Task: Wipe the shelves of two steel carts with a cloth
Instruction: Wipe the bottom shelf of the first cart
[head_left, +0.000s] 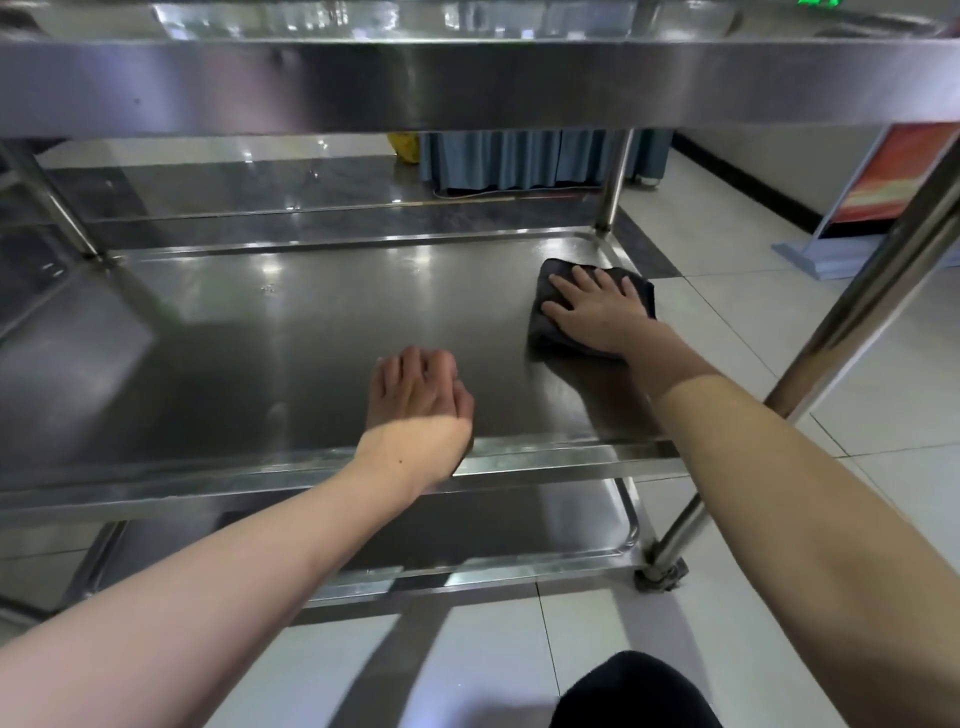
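- Here, the dark cloth (592, 312) is seen right of the frame's middle, folded into a thick pad and lying flat on the middle shelf (291, 332) of a steel cart, close to that shelf's far right corner.
- The cloth is judged to be soft, light and limp; it should crumple or unfold if it is dragged by one edge, so it is best governed from above with a flat palm over its middle, as is done now.
- The right hand (597, 312) is laid on top of the cloth with fingers straight and spread, pressing it down against the steel; nothing is pinched.
- The left hand (415, 389) is placed at the frame's centre, near the shelf's front rim, with fingers loosely curled under; nothing is held in it, and whether the knuckles bear on the steel cannot be told.
- The shelf is smooth and shiny, so the pad is expected to slide easily; steady downward pressure is judged necessary for the cloth to wipe rather than skate.
- A raised lip is seen round the shelf edge, where the cloth's edge would have to be pushed into the corner.
- The top shelf (467, 83) runs across the upper frame, and the bottom shelf (493, 535) shows below centre.
- A slanted tubular post (852, 312) is seen at the right, with tiled floor (779, 332) beyond.
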